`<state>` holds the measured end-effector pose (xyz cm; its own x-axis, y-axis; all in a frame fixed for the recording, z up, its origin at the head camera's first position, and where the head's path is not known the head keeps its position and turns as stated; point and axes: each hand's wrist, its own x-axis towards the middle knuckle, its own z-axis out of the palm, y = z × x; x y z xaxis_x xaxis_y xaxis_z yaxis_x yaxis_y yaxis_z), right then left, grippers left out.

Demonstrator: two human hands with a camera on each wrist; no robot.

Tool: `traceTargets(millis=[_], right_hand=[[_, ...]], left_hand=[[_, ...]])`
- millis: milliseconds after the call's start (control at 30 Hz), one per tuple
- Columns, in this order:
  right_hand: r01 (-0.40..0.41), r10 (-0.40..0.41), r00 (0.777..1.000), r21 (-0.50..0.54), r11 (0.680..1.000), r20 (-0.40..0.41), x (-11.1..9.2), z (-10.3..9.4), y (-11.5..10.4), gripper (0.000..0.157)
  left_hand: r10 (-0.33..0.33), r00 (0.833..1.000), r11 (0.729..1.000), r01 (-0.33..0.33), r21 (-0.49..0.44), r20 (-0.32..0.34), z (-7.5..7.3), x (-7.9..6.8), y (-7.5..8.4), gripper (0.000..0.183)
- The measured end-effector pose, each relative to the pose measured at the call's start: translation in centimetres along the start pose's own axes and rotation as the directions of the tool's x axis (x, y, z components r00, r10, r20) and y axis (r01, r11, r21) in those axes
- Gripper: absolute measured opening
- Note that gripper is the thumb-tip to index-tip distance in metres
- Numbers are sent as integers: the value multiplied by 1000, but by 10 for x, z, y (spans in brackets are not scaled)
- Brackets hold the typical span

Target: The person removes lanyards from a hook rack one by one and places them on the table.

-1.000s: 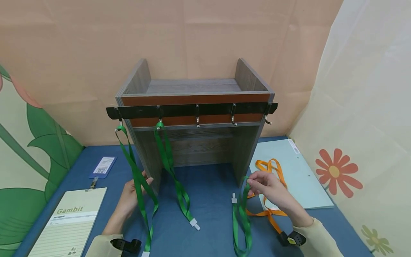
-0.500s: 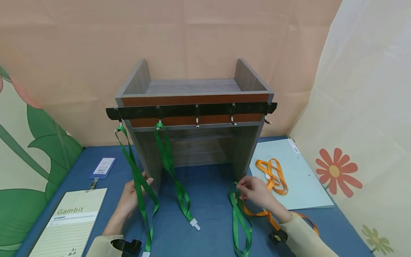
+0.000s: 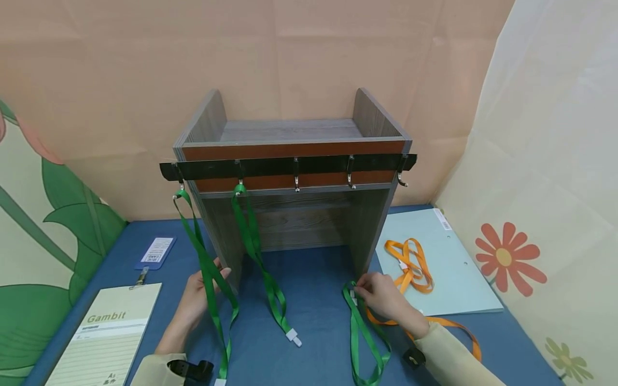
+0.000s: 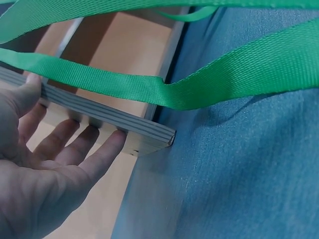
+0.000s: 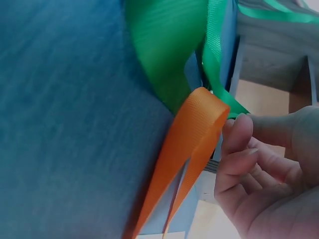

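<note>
My right hand [image 3: 384, 296] pinches the top of a loose green lanyard [image 3: 354, 332] between thumb and forefinger, low over the blue table near the right foot of the grey wooden shelf [image 3: 289, 148]. The rest of that strap trails toward the front edge. In the right wrist view an orange lanyard [image 5: 192, 127] loops up close beside my fingertips. My left hand [image 3: 197, 292] grips the shelf's left side panel [image 4: 107, 112], thumb on one side and fingers on the other. A green lanyard [image 3: 206, 262] hangs in front of it; a second green lanyard [image 3: 252, 236] hangs alongside.
A black hook rail [image 3: 270, 166] crosses the shelf front; the hanging lanyards are on its two leftmost hooks. At right, another orange lanyard [image 3: 424, 288] lies on a pale blue folder [image 3: 458, 279]. A notepad [image 3: 108, 327] and a blue badge holder [image 3: 156, 252] lie at left.
My right hand has moved left and down toward the table with the green lanyard, whose lower loop has spread rightward. The left hand has stayed on the side panel.
</note>
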<state>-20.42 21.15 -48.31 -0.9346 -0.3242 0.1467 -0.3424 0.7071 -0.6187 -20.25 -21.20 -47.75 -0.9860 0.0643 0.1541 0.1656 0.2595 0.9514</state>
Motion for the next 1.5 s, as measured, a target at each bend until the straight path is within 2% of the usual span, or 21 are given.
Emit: traceTargets(millis=[167,500,667,833,1033,1167,1267,1500], right_hand=[[-3,3,1000,-7,1000,-1,0,1,2,10],[-81,81,996,19,997,32,-3,-7,2,5],[-72,68,996,66,995,54,-5,-16,-5,7],[-43,39,998,68,997,51,-6,-25,-15,10],[69,-72,997,86,994,28,-3,-39,-45,11],[126,-131,991,126,984,27,1,-49,-78,10],[186,-185,983,139,973,-21,9,-54,-104,10],[349,-322,925,118,930,-200,32,-61,-152,13]], left_hand=[[-5,1000,1000,5,-11,-1,0,1,-1,41],[-11,1000,1000,12,-19,5,1,0,-1,43],[-10,1000,1000,10,-23,12,0,0,0,43],[-14,1000,999,14,-32,11,0,0,1,43],[-14,1000,999,14,-32,15,0,0,1,44],[-7,1000,1000,7,-28,14,0,1,0,45],[-6,1000,1000,6,-22,8,0,1,-1,45],[-11,1000,1000,11,-20,3,0,1,-1,46]])
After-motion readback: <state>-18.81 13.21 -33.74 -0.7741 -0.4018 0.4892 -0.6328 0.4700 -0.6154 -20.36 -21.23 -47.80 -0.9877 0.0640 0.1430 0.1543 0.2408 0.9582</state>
